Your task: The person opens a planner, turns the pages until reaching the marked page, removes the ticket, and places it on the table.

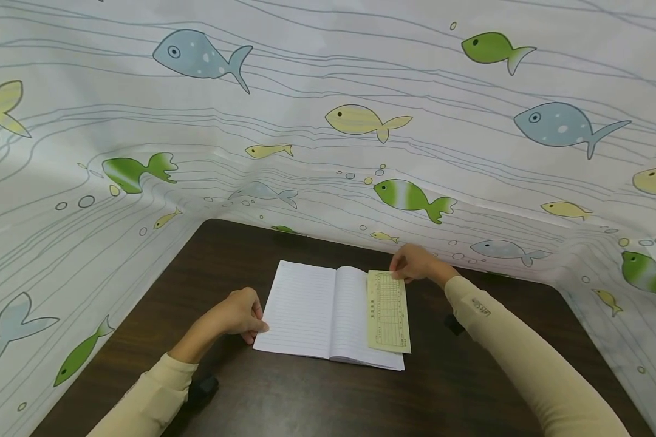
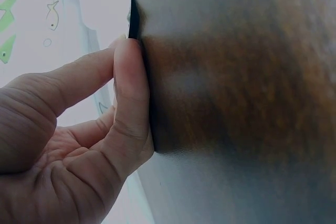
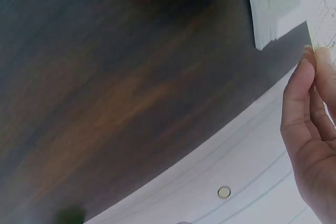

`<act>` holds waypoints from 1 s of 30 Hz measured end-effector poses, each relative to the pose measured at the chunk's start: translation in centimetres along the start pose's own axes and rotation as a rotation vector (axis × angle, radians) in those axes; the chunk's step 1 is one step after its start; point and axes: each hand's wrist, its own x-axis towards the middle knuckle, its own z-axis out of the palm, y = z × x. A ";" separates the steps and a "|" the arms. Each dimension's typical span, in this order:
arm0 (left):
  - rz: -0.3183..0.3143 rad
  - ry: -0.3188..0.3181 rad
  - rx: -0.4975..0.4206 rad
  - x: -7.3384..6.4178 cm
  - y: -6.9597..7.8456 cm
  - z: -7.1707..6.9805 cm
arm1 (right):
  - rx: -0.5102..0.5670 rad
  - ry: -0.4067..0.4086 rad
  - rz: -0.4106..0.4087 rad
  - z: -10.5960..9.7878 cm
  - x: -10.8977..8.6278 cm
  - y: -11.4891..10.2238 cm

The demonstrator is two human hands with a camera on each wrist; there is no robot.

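Note:
An open notebook (image 1: 300, 309) with white ruled pages lies on the dark table. My left hand (image 1: 244, 315) pinches its left page edge between thumb and fingers; the left wrist view shows the same hand (image 2: 100, 124) at the thin page edge, close to the tabletop. By its top edge, my right hand (image 1: 415, 264) pinches a yellow printed form slip (image 1: 388, 312) over the right page. In the right wrist view that hand (image 3: 315, 98) holds the slip's corner, apart from the notebook's page corner (image 3: 265, 19).
The dark wooden table (image 1: 317, 400) stretches around the notebook. White sheeting (image 1: 306, 73) printed with fish rises behind it and at both sides. A small black object (image 1: 454, 325) sits beneath the right forearm, and another dark object (image 1: 202, 388) is by the left wrist.

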 end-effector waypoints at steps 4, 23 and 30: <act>-0.005 -0.001 -0.007 0.0 -0.1 0.0 | -0.009 -0.014 0.002 -0.7 -0.5 0.4; 0.030 -0.007 0.028 0.1 -0.3 -0.2 | -0.052 -0.062 0.074 -0.3 -3.1 4.5; 0.037 -0.009 0.009 0.2 -0.6 -0.2 | -0.057 -0.049 0.107 0.6 -3.9 6.5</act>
